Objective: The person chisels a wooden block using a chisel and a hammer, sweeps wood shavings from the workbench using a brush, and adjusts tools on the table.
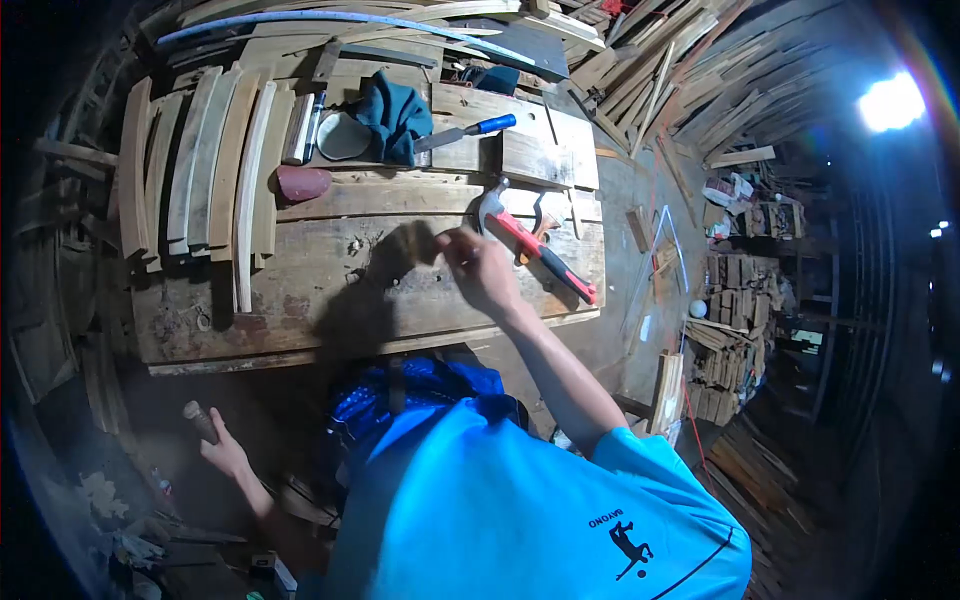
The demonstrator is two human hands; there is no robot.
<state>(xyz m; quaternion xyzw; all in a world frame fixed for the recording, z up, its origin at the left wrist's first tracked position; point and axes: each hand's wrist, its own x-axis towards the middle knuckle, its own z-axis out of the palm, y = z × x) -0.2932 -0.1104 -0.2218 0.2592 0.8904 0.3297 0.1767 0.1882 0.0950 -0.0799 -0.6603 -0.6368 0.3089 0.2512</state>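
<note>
My right hand (485,270) is closed over the workbench (300,300), with a small brownish object (418,243) blurred at its fingertips. Just right of this hand lie a claw hammer (540,245) with a red and black handle and a second tool (545,222) with an orange-brown handle, partly covered by the hammer. Low at the left, off the bench, my left hand (228,455) grips a short brown cylindrical piece (200,420); its exact kind is unclear. A blue-handled tool with a flat metal blade (490,125) lies toward the back of the bench.
Several wooden strips (215,165) lie side by side on the left of the bench. Near them are a dark red block (303,183), a round pale dish (343,136) and a dark teal cloth (393,110). Stacked wood (735,335) stands at the right.
</note>
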